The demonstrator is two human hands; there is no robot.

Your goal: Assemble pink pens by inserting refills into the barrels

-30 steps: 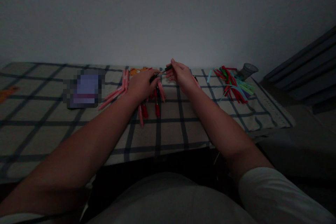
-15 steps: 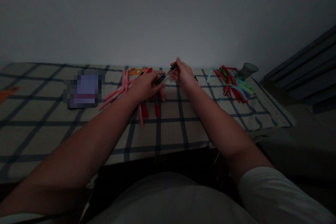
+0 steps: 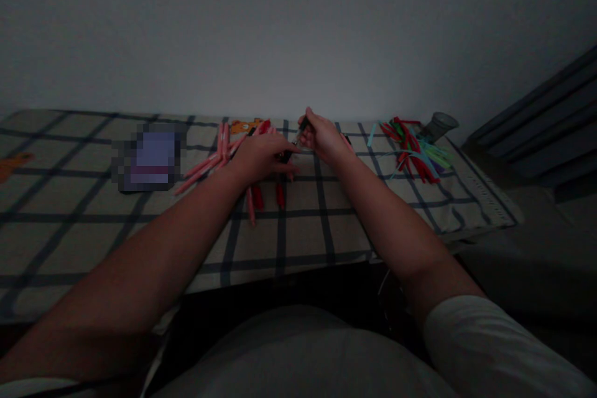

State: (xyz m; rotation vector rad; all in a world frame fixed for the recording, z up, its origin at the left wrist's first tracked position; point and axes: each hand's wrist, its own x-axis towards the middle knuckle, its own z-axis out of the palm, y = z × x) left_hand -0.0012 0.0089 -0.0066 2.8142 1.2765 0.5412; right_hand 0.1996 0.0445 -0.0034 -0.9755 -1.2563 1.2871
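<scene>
My left hand [image 3: 265, 152] is closed on the lower end of a slim black pen [image 3: 286, 155], above a spread of pink pens [image 3: 200, 173]. My right hand [image 3: 321, 134] pinches a black upper part [image 3: 304, 124] in line with it. A thin, paler piece shows between the two; dim light hides whether they are joined. Under and beside my left hand, red-ended pens [image 3: 280, 196] lie on the checked cloth [image 3: 303, 230]. Another pink and black piece [image 3: 346, 142] shows just behind my right wrist.
A blurred-out purple item [image 3: 156, 158] lies left. At right are red, green and blue fuzzy strips [image 3: 413, 152] beside a tipped grey cup [image 3: 441, 126]. An orange bear-faced item [image 3: 242, 127] lies near the wall [image 3: 298, 31].
My right hand has come slightly left and down, turning the black part steeper. The left hand has dipped a little, its end of the pen with it.
</scene>
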